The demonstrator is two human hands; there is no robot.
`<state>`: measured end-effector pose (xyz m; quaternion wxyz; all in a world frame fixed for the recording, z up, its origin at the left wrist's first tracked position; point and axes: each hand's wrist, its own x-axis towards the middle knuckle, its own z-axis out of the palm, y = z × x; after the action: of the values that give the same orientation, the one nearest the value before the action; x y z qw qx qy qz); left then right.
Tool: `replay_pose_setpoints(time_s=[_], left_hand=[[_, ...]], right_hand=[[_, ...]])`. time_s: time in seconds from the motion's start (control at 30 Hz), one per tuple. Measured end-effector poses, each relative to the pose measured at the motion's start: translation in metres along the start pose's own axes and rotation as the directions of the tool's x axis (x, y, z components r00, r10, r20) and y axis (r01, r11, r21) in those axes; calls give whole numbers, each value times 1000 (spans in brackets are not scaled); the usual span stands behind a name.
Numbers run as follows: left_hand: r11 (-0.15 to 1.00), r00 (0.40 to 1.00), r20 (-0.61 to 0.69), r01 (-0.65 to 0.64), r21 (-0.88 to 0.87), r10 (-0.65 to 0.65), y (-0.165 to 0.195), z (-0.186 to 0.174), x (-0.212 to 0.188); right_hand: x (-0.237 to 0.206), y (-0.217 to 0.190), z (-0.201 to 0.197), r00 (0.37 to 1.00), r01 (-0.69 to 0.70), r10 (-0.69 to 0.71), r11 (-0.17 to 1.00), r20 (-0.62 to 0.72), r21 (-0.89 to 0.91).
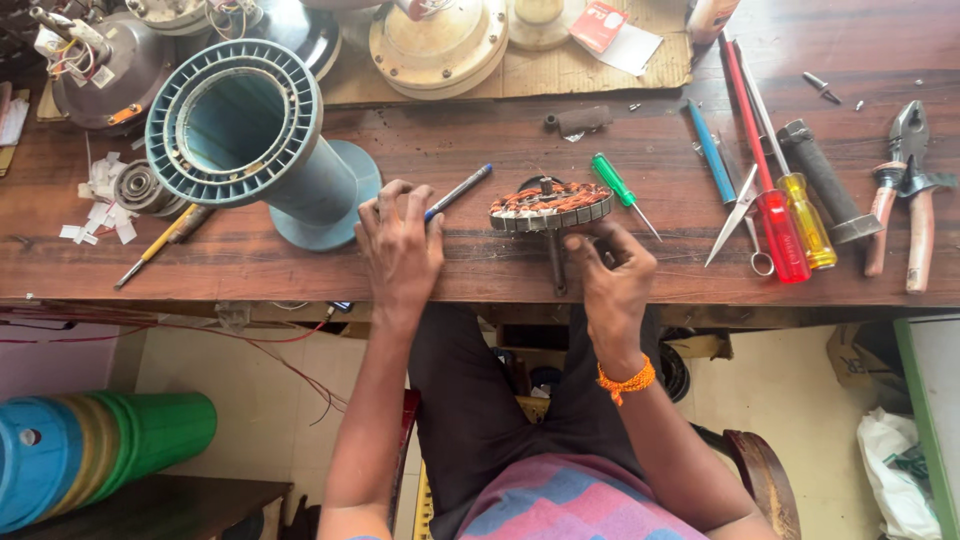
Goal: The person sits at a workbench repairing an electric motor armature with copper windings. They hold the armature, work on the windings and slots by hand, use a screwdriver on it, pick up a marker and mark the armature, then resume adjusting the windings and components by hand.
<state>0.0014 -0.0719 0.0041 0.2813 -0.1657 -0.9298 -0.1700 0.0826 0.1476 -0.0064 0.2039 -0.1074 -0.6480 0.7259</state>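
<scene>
Stator [551,205] stands on the tabletop [600,150], copper-wound, on its shaft | my right hand [612,280] has its grip closed at the shaft's base | my left hand [398,245] lies flat, holding nothing, beside a pen [460,190]

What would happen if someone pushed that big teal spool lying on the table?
The teal spool lies on its side on round flanges, so it would probably roll, likely curving because one flange looks wider. It looks like hollow plastic, so probably light for its size. It seems stiff, not floppy.

Repair workshop: tool-strewn wooden workbench [500,265]
</scene>
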Motion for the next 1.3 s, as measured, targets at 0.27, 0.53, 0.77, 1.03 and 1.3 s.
replay_pose_setpoints(time_s=[0.27, 0.53, 0.77, 1.03, 1.3], left_hand=[[806, 923, -86, -371, -462, 375, 52, -6, 5], [747, 892, -115, -431, -506, 437, 49, 10, 24], [766, 767, -244, -632, -119, 594, 48, 30, 3], [713, 699, -368, -690, -123, 613, 52, 46, -2], [815, 837, -464, -469, -340, 289, 69, 30, -13]], right_hand=[[2, 4, -3, 997, -76, 72, 989, 34, 124], [-4, 6, -27, 994, -104, 99, 990, 54, 94], [-15, -5, -20, 970, 211, -165, 936, 179, -281], [-15, -28, -32, 907, 388, -257, 818, 333, -424], [15, -72, -40, 858, 441, -187, 746, 478, -499]])
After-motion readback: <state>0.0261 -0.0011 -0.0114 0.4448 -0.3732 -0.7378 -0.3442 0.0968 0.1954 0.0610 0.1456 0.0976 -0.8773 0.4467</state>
